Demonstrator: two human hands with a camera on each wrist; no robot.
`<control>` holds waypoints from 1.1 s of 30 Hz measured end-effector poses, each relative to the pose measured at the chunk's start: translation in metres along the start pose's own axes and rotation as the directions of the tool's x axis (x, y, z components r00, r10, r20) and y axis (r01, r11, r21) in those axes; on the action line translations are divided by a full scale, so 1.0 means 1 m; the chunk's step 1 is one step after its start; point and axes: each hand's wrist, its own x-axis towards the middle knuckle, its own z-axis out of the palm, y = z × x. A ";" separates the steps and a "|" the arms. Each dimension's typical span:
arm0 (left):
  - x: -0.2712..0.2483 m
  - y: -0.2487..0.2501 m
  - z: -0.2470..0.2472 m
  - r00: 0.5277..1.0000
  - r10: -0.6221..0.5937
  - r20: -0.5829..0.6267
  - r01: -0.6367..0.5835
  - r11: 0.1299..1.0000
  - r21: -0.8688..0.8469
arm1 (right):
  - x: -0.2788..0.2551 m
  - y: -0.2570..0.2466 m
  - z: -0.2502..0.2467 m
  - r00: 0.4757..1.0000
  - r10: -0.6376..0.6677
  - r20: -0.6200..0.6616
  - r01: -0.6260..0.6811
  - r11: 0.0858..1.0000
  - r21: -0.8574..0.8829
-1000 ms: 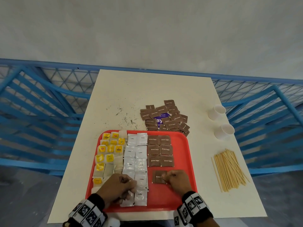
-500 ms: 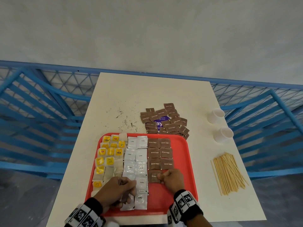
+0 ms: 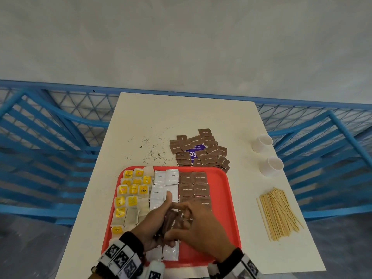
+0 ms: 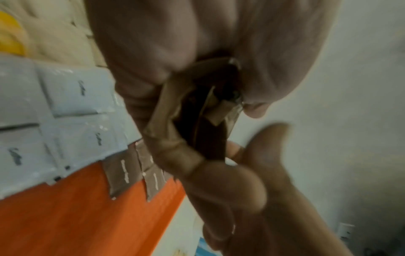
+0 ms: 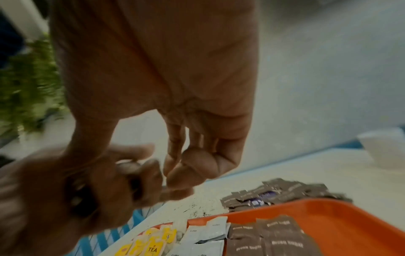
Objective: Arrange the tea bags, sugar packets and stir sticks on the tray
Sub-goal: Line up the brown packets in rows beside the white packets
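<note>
Filling the brown-sugar column on the red tray (image 3: pixel 231 200). Left hand (image 3: pixel 155 222) curling round a stack of brown sugar packets (image 4: pixel 197 121); right hand (image 3: pixel 201 226) pinching at it. Needing one peeled off, laid beside the last row.

The red tray (image 3: pixel 225 202) lay on the desk (image 3: pixel 181 117), carrying yellow-tagged tea bags (image 3: pixel 130 196) at its left, white packets (image 3: pixel 163 185) in the middle and flat rows of brown sugar packets (image 3: pixel 193 184) beside them. More brown packets sat heaped just beyond the tray (image 3: pixel 199 150). The stir sticks (image 3: pixel 278 213) lay bundled on the desk, right of the tray.
</note>
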 end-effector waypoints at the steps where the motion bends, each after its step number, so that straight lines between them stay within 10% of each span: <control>1: 0.001 0.002 0.005 1.000 -0.007 0.024 0.007 1.000 -0.010 | -0.001 0.000 0.002 1.000 -0.021 -0.021 0.020 0.998 -0.060; 11: -0.004 0.011 0.025 0.999 0.044 0.024 -0.047 0.983 0.175 | -0.009 0.014 -0.024 0.982 -0.085 -0.168 0.114 0.979 0.170; 18: -0.005 0.013 0.026 0.925 0.379 -0.027 -0.310 0.795 0.521 | -0.009 0.026 -0.038 0.995 0.087 -0.044 -0.053 0.860 0.508; 33: -0.002 0.013 0.017 0.928 0.354 -0.119 -0.316 0.915 0.252 | -0.009 0.024 -0.052 0.997 0.071 -0.011 -0.058 0.892 0.449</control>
